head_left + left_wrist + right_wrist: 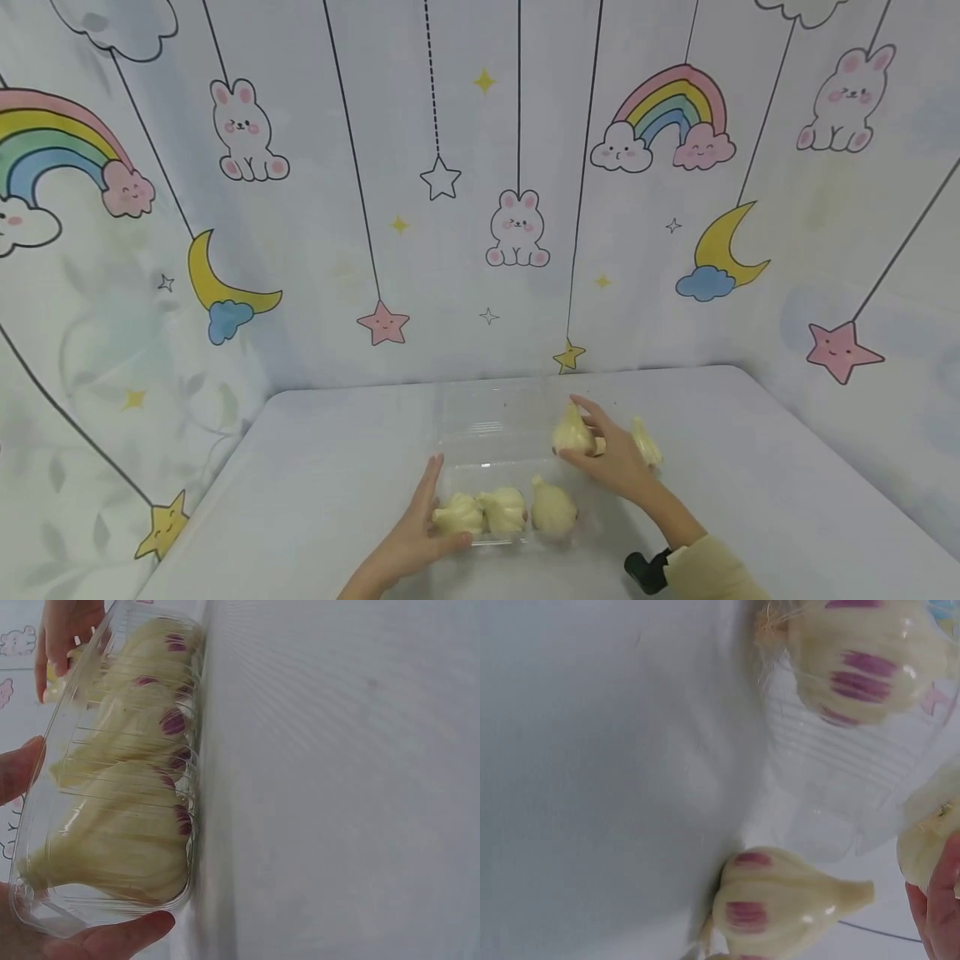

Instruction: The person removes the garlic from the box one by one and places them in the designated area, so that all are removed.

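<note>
In the head view a clear plastic clamshell box [495, 468] lies with its lid [487, 417] folded back. Three garlic bulbs [553, 508] sit in a row in its near half. My left hand [408, 529] holds the box's left end, thumb at the front wall and fingers along the side; the left wrist view shows the thumb [131, 936] against the plastic. My right hand [618, 458] grips another garlic bulb [572, 432] above the box's right side, neck up. In the right wrist view that held bulb [922, 851] is partly cut off by the frame edge.
Right of the box, a loose garlic bulb [645, 442] lies on the white table [735, 467], partly behind my right hand. Behind the table hangs a printed cloth [465, 275] with rabbits, stars and rainbows. A dark strap device [648, 571] sits at my right wrist.
</note>
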Demonstrator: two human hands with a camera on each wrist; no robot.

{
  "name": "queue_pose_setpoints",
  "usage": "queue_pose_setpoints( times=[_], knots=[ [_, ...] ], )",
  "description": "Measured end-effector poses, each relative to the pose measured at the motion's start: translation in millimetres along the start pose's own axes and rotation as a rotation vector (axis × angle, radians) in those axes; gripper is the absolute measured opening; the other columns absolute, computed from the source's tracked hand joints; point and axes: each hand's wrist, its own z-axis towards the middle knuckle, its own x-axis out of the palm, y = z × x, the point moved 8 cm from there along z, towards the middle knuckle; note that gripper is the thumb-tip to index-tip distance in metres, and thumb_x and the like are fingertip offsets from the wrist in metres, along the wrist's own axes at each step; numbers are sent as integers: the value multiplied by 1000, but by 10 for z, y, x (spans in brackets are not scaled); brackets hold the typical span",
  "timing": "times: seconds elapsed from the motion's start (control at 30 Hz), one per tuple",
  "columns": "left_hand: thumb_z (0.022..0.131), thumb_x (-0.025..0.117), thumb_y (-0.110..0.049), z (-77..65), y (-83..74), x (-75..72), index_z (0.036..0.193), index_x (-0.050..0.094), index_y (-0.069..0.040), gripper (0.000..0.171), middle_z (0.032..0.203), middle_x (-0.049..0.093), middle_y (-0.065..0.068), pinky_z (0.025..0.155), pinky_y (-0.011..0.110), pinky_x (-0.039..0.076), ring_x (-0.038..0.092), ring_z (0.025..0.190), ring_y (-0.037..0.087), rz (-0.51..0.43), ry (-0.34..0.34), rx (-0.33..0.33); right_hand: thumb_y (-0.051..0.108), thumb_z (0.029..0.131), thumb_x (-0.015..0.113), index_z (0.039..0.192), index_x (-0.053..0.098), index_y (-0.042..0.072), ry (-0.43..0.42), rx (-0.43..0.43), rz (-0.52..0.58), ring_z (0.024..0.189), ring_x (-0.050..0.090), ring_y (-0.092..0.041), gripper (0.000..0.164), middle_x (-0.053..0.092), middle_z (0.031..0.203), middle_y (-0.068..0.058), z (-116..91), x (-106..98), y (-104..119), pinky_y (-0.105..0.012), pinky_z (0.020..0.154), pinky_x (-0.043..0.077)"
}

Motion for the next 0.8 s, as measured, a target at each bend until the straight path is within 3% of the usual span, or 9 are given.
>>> queue_pose_setpoints(
  times=[0.23,0.5,0.8],
  knots=[
    [78,72,-26,22,26,1,146,-9,-13,107,147,-13,27,92,68,27,20,120,63,2,-11,-9,23,76,76,138,37,19,-5,15,7,108,52,-40,74,55,119,-22,-8,-136,-55,-29,63,53],
    [79,72,-27,21,36,11,146,-9,-12,107,147,-14,28,92,67,30,20,119,63,-6,-11,-1,22,77,74,139,34,17,-9,20,-46,111,48,-44,74,51,123,-26,-58,-360,-136,-38,68,54],
    [80,71,-27,21,50,5,146,-10,-12,105,147,-15,26,93,67,28,17,120,63,-23,-4,3,23,79,73,141,31,15,-30,36,-67,115,45,-44,75,46,127,-28,-110,-524,-246,-41,71,52]
  ],
)
